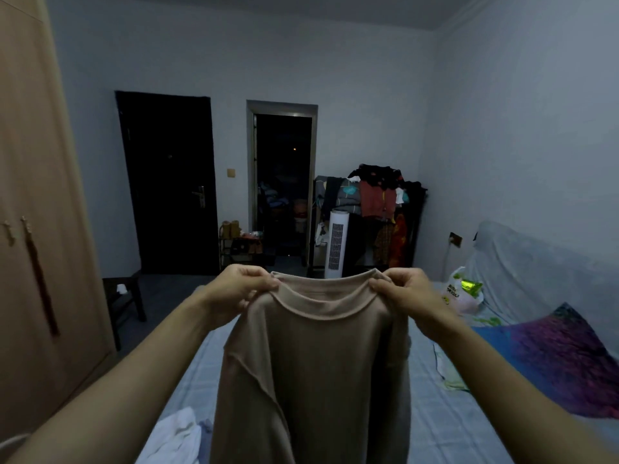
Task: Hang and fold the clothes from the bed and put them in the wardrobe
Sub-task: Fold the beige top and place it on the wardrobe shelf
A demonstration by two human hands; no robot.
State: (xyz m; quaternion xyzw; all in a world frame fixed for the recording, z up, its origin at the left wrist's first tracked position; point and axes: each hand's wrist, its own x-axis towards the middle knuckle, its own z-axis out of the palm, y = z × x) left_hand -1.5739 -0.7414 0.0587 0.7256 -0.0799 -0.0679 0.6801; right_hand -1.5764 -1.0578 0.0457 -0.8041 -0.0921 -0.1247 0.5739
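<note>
On bed (435, 413) — plastic bag (464, 296), "EASY TO YOU"?

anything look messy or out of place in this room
Yes. The rack by the far wall is heaped with clothes draped unevenly over its top. A white garment lies crumpled on the bed. The tan shirt itself hangs straight, both hands pinching its shoulders.

Dim room with pale grey-blue plaster walls (351, 72). Closed dark door (169, 182) beside an open unlit doorway (283, 182). White slatted tower fan (336, 244) before a dark rack heaped with garments (382, 195). Small dark wooden stool (125, 296) on grey floor (167, 289).
</note>
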